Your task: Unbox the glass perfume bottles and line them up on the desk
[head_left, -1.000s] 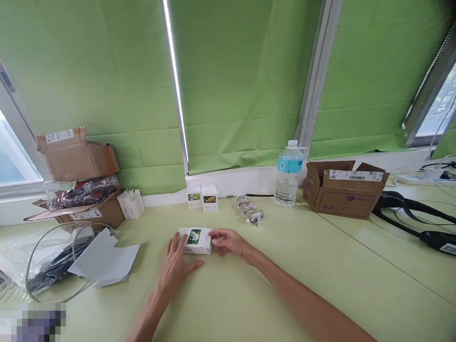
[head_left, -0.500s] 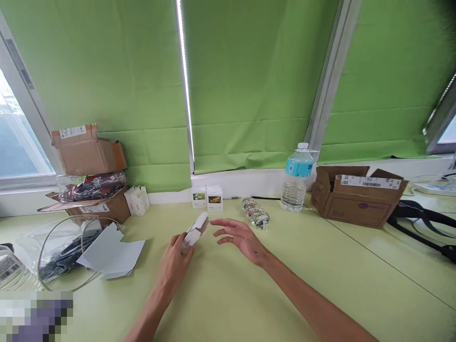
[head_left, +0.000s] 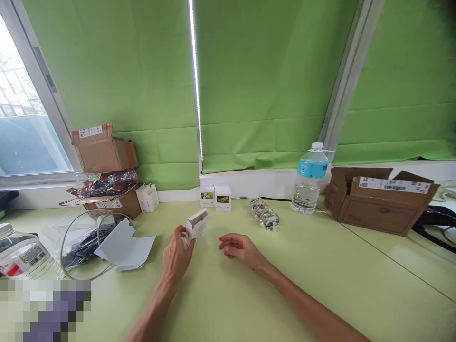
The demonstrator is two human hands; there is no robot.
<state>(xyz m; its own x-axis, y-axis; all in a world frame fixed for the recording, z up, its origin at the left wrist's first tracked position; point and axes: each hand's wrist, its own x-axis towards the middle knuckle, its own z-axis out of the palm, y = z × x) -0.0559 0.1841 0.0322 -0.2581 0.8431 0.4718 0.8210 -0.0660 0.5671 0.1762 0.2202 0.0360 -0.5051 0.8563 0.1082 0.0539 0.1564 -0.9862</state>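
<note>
Head view: right of loose papers [head_left: 130, 244], gripping with the left hand [head_left: 175, 256] a small white box [head_left: 197, 224], tilted, seemingly open at the top; cannot tell whether touching the table [head_left: 213, 304]. Farther right, holding the right hand [head_left: 244, 251] loosely curled, apparently empty, apart from the box. Seems at the step of orienting it; next, probably calls for steadying the free side.

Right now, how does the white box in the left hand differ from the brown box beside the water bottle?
The white box is held in the left hand; the brown box rests on the table. The white box is much smaller than the brown box. Both look open at the top.
</note>
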